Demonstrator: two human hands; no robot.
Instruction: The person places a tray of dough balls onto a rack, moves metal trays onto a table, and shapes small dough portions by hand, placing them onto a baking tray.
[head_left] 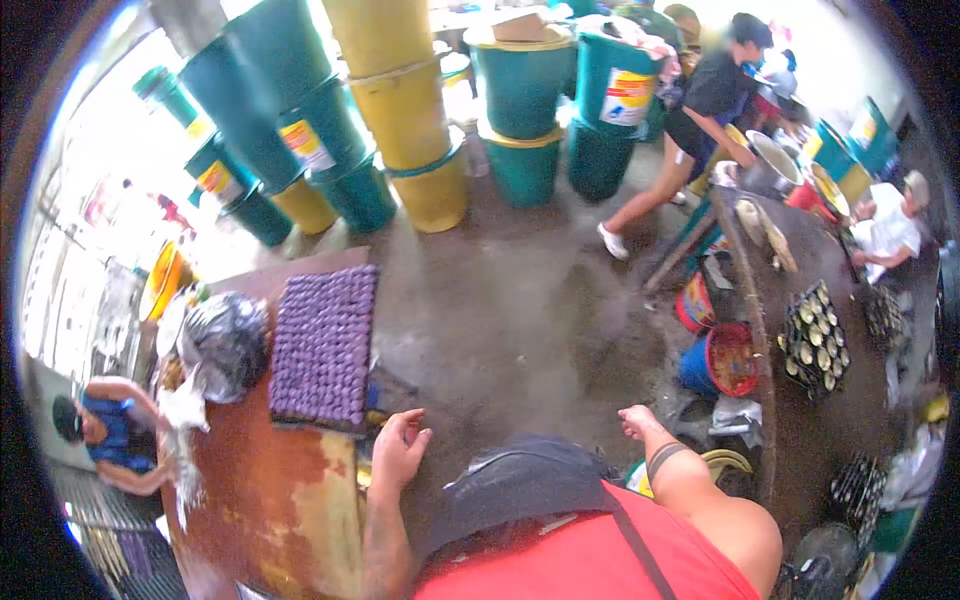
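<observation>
My left hand [400, 450] is in the air beside the near right edge of the brown table [235, 480]. Its fingers are loosely bent, with the thumb apart, and I see nothing in it. Just beyond it, a tray of purple balls in tight rows [322, 345] lies on the table. On the other side of my body, my right hand [637, 422] hangs over the wet floor with curled fingers. No object shows in it. The nearest things to it are a blue bucket with a red inside [732, 360] and a yellow-rimmed container [728, 468].
Stacked green and yellow tubs [415, 110] stand at the back. A black plastic bag [228, 340] sits on the left table, where a person in blue [115, 430] handles white plastic. The right table [800, 440] bears dark trays with pale rounds [815, 338]. A person in black [705, 110] leans over its far end.
</observation>
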